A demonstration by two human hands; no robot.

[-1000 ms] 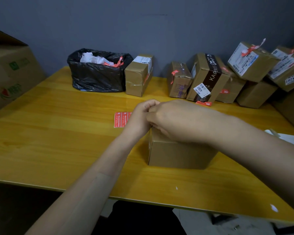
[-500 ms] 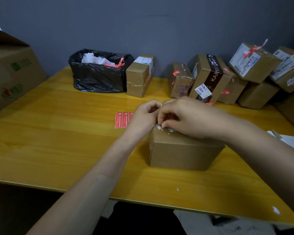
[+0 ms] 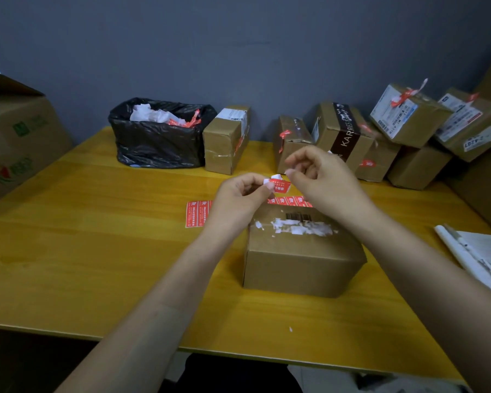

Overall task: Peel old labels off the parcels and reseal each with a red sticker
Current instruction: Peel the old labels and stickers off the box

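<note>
above the far edge of the brown cardboard parcel (image 3: 304, 256), whose top carries torn white label scraps, we see a small red sticker (image 3: 279, 185) pinched between thumb and forefinger of the left hand (image 3: 238, 197). the right hand (image 3: 321, 182) hovers just right of the sticker, fingers loosely curled and fingertips close to it; we cannot tell whether it grips anything. both forearms reach in past the parcel's sides. the parcel stands on a yellow wooden table (image 3: 97, 251). a sheet of red stickers (image 3: 197, 214) lies just behind and left of the parcel, and a black rubbish bag (image 3: 156, 143) and piled brown boxes (image 3: 408, 117) sit farther behind it against a grey wall (image 3: 238, 52).
</note>
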